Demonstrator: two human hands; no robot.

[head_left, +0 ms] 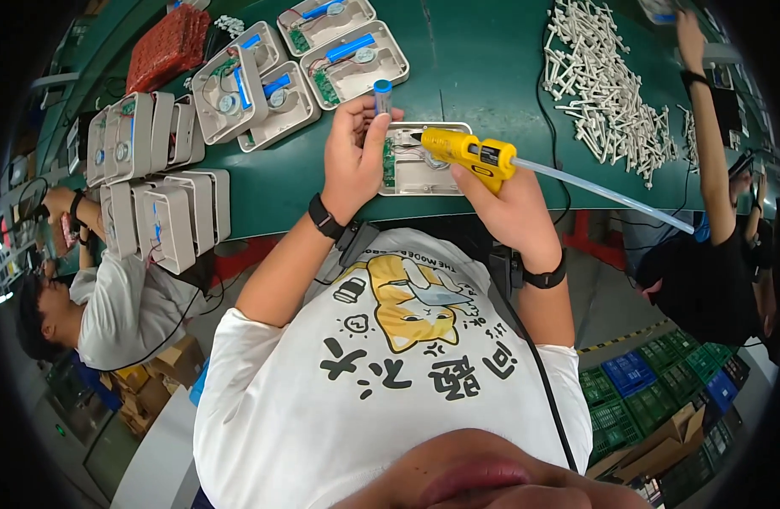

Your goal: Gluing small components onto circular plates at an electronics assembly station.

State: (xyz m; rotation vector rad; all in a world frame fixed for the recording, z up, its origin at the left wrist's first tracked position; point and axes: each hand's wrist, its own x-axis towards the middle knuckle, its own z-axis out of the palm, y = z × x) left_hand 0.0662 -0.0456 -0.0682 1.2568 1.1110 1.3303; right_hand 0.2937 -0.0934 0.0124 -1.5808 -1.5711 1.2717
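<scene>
My left hand (353,165) holds a blue cylindrical battery (383,97) upright between thumb and fingers, at the upper left corner of an off-white plastic housing (411,190). My right hand (517,212) grips a yellow hot glue gun (458,149), its dark nozzle pointing left over the housing's upper part. A long translucent glue stick (606,193) juts out of the gun's back to the right. Inside the housing a green circuit board (389,163) lies along the left wall. A round part and thin wires are partly hidden under the gun.
Similar housings with blue batteries (350,47) stand at the back and in stacks (173,225) on the left. A red bag (167,47) lies beyond them. White pin-like plastic parts (598,81) are heaped at right. Co-workers sit left (127,314) and right (704,271). A black cable (542,85) crosses the green table.
</scene>
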